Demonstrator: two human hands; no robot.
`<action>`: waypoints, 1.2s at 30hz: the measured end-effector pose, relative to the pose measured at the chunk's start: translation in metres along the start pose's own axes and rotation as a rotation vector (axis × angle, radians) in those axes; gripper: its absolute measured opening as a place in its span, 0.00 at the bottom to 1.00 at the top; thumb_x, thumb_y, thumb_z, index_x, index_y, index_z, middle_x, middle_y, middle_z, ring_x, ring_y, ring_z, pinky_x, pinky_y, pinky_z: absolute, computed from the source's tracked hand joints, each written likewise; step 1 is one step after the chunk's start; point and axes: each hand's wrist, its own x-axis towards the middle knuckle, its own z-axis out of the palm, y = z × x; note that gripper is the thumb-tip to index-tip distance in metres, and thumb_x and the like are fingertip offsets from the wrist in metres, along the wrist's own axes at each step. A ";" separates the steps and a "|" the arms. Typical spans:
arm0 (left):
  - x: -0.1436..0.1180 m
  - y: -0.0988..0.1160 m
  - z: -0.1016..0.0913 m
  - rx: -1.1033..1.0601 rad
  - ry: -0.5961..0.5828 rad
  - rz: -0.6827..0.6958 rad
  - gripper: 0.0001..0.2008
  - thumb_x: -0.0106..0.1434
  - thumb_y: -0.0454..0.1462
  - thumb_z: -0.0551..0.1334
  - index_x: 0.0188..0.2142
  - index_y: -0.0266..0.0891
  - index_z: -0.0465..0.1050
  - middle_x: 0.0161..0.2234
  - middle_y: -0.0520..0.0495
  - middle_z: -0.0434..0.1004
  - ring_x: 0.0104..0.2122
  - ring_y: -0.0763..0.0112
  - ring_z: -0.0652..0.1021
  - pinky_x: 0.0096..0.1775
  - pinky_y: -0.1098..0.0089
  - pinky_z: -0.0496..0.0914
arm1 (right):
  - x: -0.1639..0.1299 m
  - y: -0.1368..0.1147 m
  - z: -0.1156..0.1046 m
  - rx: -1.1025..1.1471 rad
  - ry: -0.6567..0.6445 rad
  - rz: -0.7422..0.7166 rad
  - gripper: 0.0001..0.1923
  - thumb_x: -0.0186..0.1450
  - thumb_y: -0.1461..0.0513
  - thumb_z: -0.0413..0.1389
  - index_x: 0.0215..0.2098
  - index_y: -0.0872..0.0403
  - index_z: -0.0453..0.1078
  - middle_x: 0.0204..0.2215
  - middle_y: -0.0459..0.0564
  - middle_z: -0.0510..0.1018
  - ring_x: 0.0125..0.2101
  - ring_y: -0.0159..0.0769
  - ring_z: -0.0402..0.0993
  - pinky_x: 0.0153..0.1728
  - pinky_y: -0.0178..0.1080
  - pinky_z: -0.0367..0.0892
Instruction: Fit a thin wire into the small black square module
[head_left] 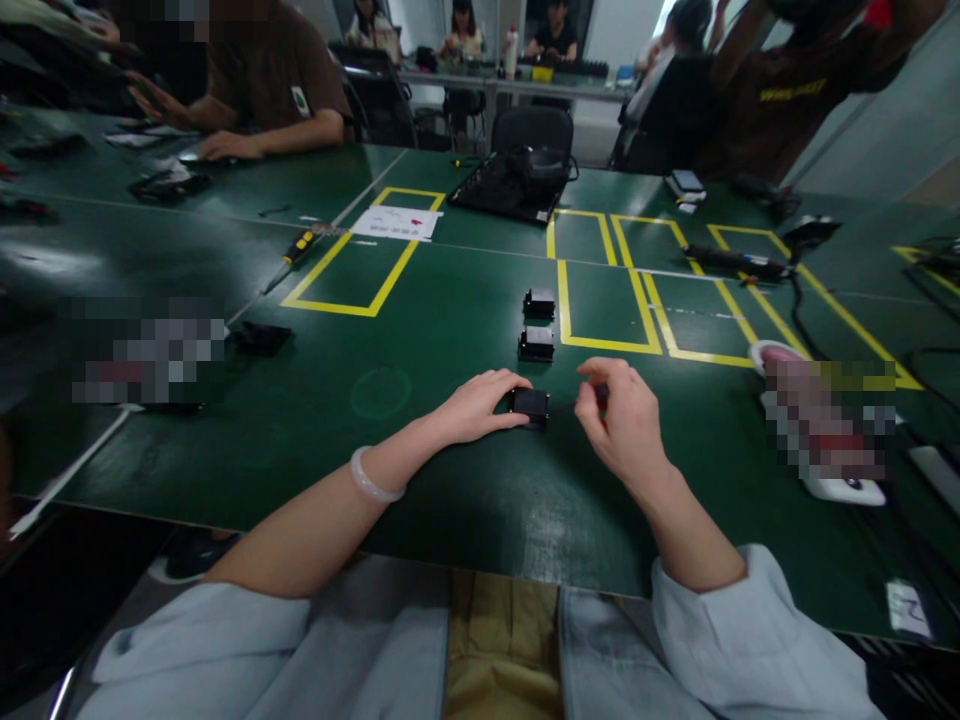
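Observation:
My left hand (480, 405), a pale bangle on its wrist, grips a small black box-shaped part (531, 405) between thumb and fingers, low over the green table or on it. The part looks like a servo motor, with little tabs at its corners. To the right of it, my right hand (621, 415) is curled, thumb and fingers drawn together around something small and dark, mostly hidden by the fingers. Straight beyond the held part stand two similar black parts in a line, a nearer one (536, 343) and a farther one (538, 303).
Yellow tape outlines (611, 347) mark the green table (465, 510). A screwdriver (300, 246) and a paper sheet (396, 223) lie far left. A black tray-like object (510, 187) is at the back. A phone (847, 489) and cables lie right. Other people sit around.

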 end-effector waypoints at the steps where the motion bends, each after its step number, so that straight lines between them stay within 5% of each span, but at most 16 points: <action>1: 0.000 0.000 0.000 -0.005 -0.001 -0.002 0.18 0.64 0.46 0.62 0.51 0.42 0.67 0.46 0.44 0.73 0.46 0.59 0.73 0.47 0.62 0.67 | 0.000 0.000 0.000 0.005 -0.010 0.007 0.08 0.66 0.64 0.48 0.44 0.52 0.64 0.26 0.45 0.71 0.26 0.34 0.67 0.31 0.39 0.63; 7: -0.001 0.001 -0.001 -0.004 -0.003 0.000 0.18 0.65 0.46 0.61 0.51 0.42 0.67 0.47 0.44 0.73 0.47 0.59 0.73 0.48 0.62 0.66 | 0.000 0.000 -0.001 -0.026 -0.025 0.021 0.05 0.67 0.59 0.52 0.40 0.51 0.64 0.26 0.45 0.72 0.24 0.33 0.65 0.31 0.39 0.62; 15: 0.000 0.002 -0.001 0.004 -0.006 -0.012 0.18 0.65 0.46 0.62 0.50 0.41 0.67 0.46 0.44 0.73 0.46 0.59 0.73 0.47 0.62 0.67 | 0.001 -0.001 0.000 0.003 -0.016 0.001 0.08 0.66 0.64 0.49 0.43 0.52 0.64 0.26 0.45 0.72 0.26 0.34 0.67 0.31 0.39 0.62; 36: 0.000 0.000 -0.001 -0.002 0.005 0.011 0.18 0.65 0.45 0.62 0.51 0.41 0.67 0.46 0.44 0.73 0.46 0.59 0.73 0.47 0.62 0.67 | 0.001 -0.002 -0.003 0.014 -0.053 0.002 0.04 0.66 0.60 0.51 0.40 0.51 0.64 0.27 0.46 0.73 0.26 0.34 0.66 0.30 0.38 0.61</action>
